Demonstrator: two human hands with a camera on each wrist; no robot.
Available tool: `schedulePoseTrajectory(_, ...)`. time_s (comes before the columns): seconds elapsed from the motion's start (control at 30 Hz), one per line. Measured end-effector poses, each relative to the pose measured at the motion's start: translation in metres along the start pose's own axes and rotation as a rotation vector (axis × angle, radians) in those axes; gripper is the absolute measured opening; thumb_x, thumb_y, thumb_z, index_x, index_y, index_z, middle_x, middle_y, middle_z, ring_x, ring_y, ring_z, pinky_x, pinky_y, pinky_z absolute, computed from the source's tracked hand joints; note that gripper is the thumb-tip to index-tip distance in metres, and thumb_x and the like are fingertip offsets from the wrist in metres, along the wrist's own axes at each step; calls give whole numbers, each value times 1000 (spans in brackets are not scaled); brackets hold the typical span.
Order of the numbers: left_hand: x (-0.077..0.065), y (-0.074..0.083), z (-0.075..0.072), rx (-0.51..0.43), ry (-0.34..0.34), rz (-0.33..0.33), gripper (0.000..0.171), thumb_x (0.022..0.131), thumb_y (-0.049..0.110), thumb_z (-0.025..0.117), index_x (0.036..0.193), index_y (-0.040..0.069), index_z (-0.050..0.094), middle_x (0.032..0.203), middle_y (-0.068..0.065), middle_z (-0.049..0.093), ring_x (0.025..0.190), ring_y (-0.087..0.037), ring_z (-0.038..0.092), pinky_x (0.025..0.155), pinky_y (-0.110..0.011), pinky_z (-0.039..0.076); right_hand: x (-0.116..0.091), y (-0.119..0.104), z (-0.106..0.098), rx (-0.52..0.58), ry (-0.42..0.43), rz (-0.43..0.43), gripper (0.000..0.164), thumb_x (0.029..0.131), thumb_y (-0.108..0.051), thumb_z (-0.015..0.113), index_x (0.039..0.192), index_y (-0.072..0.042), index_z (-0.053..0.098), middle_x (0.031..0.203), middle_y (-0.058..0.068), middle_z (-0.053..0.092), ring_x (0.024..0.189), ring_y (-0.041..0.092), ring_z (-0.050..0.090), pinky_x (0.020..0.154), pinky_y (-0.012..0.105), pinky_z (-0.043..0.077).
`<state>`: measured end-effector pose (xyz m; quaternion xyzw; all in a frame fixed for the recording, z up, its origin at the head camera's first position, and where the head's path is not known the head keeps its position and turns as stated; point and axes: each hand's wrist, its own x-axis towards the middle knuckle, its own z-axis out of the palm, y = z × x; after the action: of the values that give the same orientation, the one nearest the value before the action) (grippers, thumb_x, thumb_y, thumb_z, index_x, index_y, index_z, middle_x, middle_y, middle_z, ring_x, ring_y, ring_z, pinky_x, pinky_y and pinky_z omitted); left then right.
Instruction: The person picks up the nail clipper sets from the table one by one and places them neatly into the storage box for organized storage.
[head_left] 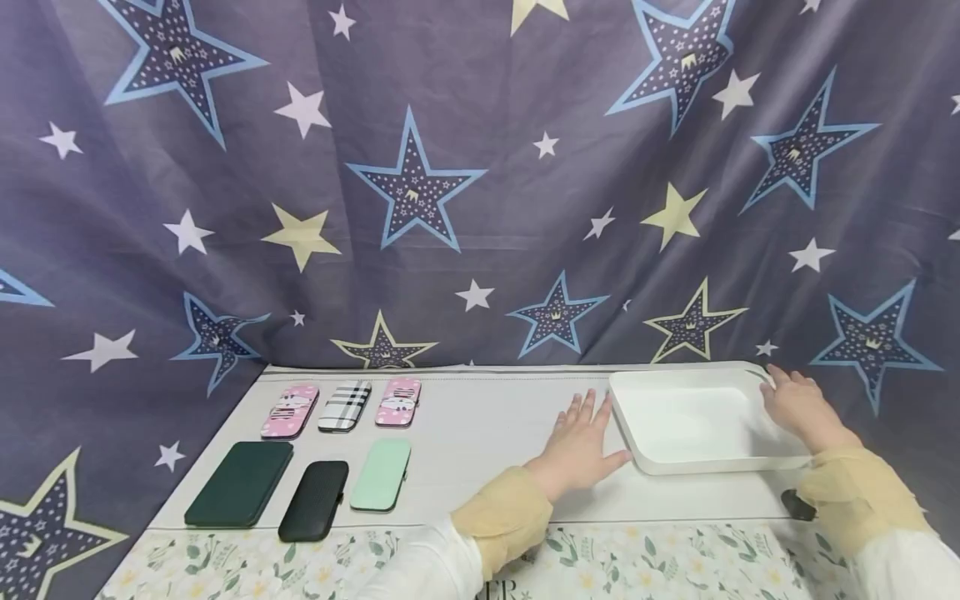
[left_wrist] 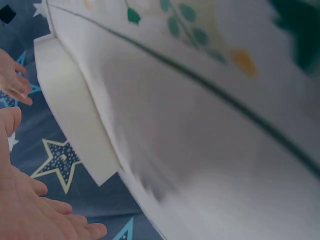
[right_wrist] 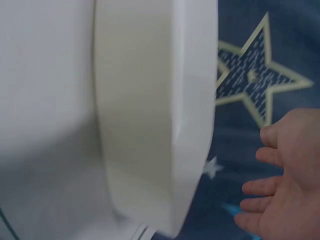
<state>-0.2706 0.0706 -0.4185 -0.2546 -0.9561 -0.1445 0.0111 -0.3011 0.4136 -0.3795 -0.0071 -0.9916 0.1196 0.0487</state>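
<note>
A shallow white rectangular tray (head_left: 697,421) lies on the table at the right, with nothing in it. My left hand (head_left: 576,446) is just left of the tray with its fingers spread, the thumb pointing toward the tray's near left corner. Over the tray's right end is my right hand (head_left: 804,408), fingers extended near the far right corner. In the left wrist view the left hand (left_wrist: 40,210) shows straight fingers beside the tray's side wall (left_wrist: 75,105). The right wrist view has the right hand (right_wrist: 290,180) apart from the tray wall (right_wrist: 140,110), holding nothing.
Several flat clasp cases lie in two rows at the left: a pink one (head_left: 290,412), a plaid one (head_left: 345,406), another pink one (head_left: 398,402), a dark green one (head_left: 240,485), a black one (head_left: 314,501) and a mint one (head_left: 382,475). A star-patterned curtain (head_left: 510,208) hangs behind.
</note>
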Motion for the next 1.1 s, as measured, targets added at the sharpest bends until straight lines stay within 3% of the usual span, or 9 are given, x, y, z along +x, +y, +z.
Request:
schedulePoseTrajectory(0.13, 8, 8, 11, -52, 8, -33, 83, 92, 58, 44, 152, 9, 13, 158, -12, 12, 145, -29, 10, 115, -47, 22, 2, 16, 3, -3, -26, 79, 55, 99, -20, 29, 130, 26, 25, 127, 49, 26, 117, 64, 25, 99, 69, 26)
schedulePoseTrajectory(0.27, 16, 16, 17, -148, 15, -90, 80, 95, 54, 43, 150, 3, 15, 157, -15, 15, 144, -30, 15, 115, -43, 22, 3, 23, 9, 25, 43, 172, 51, 98, -20, 30, 126, 22, 34, 123, 47, 34, 112, 63, 35, 90, 68, 37)
schedulePoseTrajectory(0.5, 23, 30, 23, -506, 59, -209, 73, 95, 32, 50, 146, -8, 17, 151, -26, 23, 141, -32, 25, 112, -40, 29, 3, 28, 26, 73, 153, 195, 40, 93, -11, 30, 110, 20, 49, 114, 43, 48, 101, 63, 44, 80, 65, 44)
schedulePoseTrajectory(0.57, 24, 33, 26, -562, 69, -230, 70, 94, 27, 53, 145, -9, 20, 149, -25, 29, 139, -32, 30, 111, -41, 32, 2, 30, 32, 81, 176, 177, 38, 92, -9, 31, 109, 19, 50, 113, 42, 49, 101, 63, 45, 82, 64, 44)
schedulePoseTrajectory(0.67, 25, 34, 28, -569, 81, -244, 64, 92, 21, 54, 143, -8, 28, 141, -23, 42, 132, -31, 42, 107, -39, 39, 3, 32, 41, 85, 228, 140, 35, 91, -6, 33, 109, 17, 52, 111, 41, 52, 99, 62, 46, 83, 64, 43)
schedulePoseTrajectory(0.8, 27, 35, 27, -580, 82, -232, 52, 92, 17, 53, 137, -6, 41, 108, -16, 64, 99, -23, 65, 84, -30, 54, 5, 33, 49, 98, 243, 157, 33, 92, -5, 36, 113, 16, 51, 112, 40, 51, 101, 61, 46, 86, 64, 41)
schedulePoseTrajectory(0.9, 27, 38, 27, -613, 85, -224, 40, 92, 14, 51, 130, -1, 50, 89, -9, 67, 80, -16, 67, 70, -25, 55, 6, 32, 51, 95, 237, 179, 33, 92, -4, 36, 114, 16, 50, 114, 40, 51, 103, 60, 46, 87, 64, 41)
schedulePoseTrajectory(1.1, 26, 44, 28, -655, 94, -233, 29, 94, 10, 48, 121, 4, 56, 73, -4, 61, 62, -12, 59, 59, -21, 51, 3, 31, 51, 96, 202, 236, 34, 93, -4, 36, 118, 15, 48, 117, 40, 49, 105, 60, 45, 87, 64, 41)
